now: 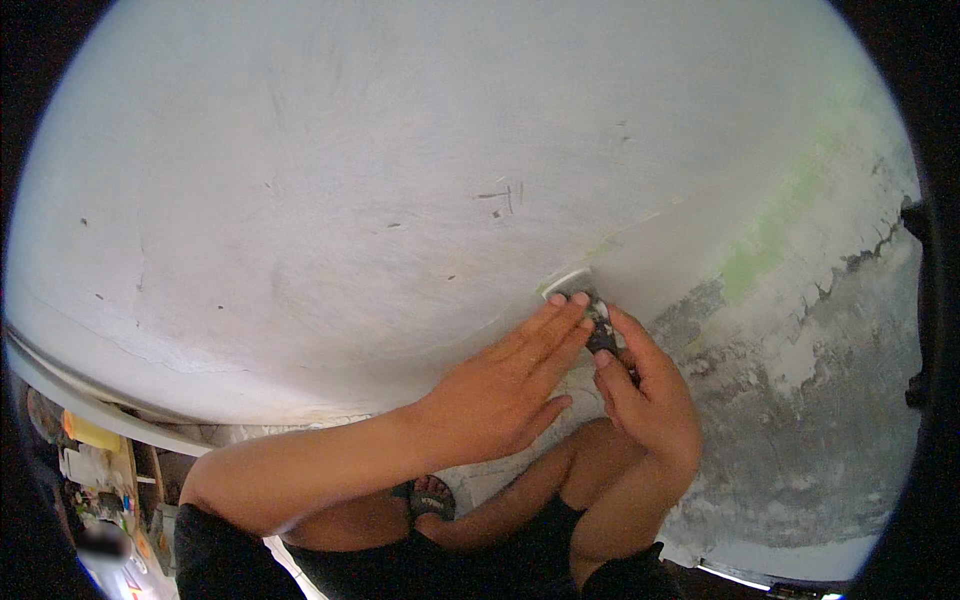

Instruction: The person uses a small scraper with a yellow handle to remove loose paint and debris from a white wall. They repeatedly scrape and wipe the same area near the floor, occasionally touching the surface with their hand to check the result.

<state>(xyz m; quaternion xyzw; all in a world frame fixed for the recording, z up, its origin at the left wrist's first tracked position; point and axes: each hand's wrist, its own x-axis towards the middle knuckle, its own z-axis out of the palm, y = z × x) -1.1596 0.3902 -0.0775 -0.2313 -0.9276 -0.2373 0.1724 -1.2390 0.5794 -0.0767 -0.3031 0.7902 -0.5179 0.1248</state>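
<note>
A scraper, or putty knife (604,337), with a dark handle and a wide blade lies with its blade edge against a pale wall (360,165). Around its handle my right hand (649,390) is closed, with the thumb and a finger on either side. My left hand (517,382) rests its fingertips flat on the blade, its thumb held apart from the other fingers. A faint greenish line of old paint runs up to the right from the blade. Small chips and scratches mark the wall above.
Bare grey plaster with peeling edges (795,420) and a light green patch (757,255) lie at the right. My bent legs and a sandalled foot (433,499) are below the hands. At the lower left, shelves hold a yellow container (90,430) and assorted items.
</note>
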